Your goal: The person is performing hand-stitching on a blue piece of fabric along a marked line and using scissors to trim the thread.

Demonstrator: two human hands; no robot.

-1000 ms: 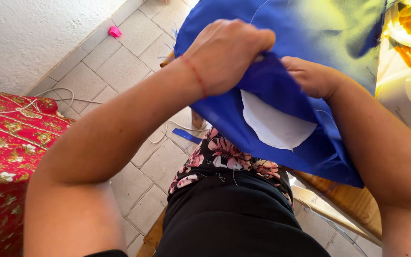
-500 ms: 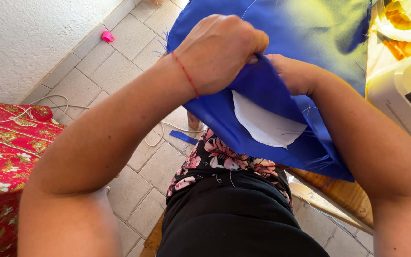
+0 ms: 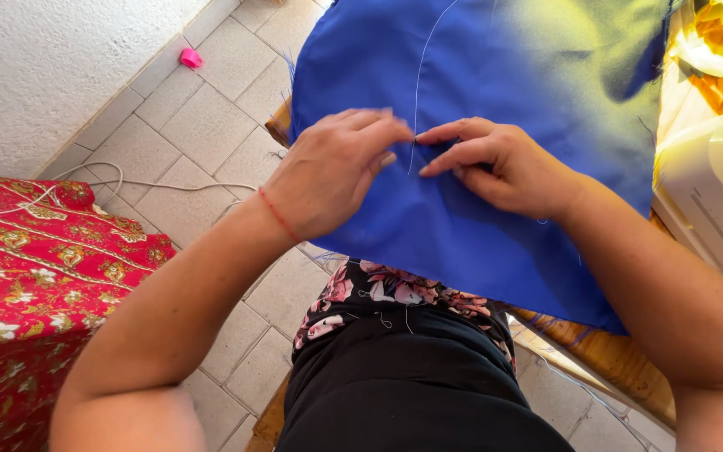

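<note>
A large piece of blue cloth (image 3: pixel 495 75) lies spread over the wooden table edge (image 3: pixel 604 351) and hangs toward my lap. My left hand (image 3: pixel 332 172) rests on the cloth with its fingertips pinched at a fold near the middle. My right hand (image 3: pixel 495 163) lies flat beside it, fingers pointing left and pinching the same spot on the cloth. A thin white thread (image 3: pixel 422 67) runs up the cloth from where the fingertips meet. A red string circles my left wrist.
A white sewing machine (image 3: pixel 713 201) stands at the right, with yellow fabric (image 3: pixel 721 42) behind it. A red patterned cloth (image 3: pixel 27 285) covers something at the left. A white cord (image 3: pixel 127 180) and a small pink object (image 3: pixel 190 58) lie on the tiled floor.
The blue cloth was held up bunched, showing a white patch underneath; now it lies flat and both hands have come down onto it, fingertips meeting at one spot.
</note>
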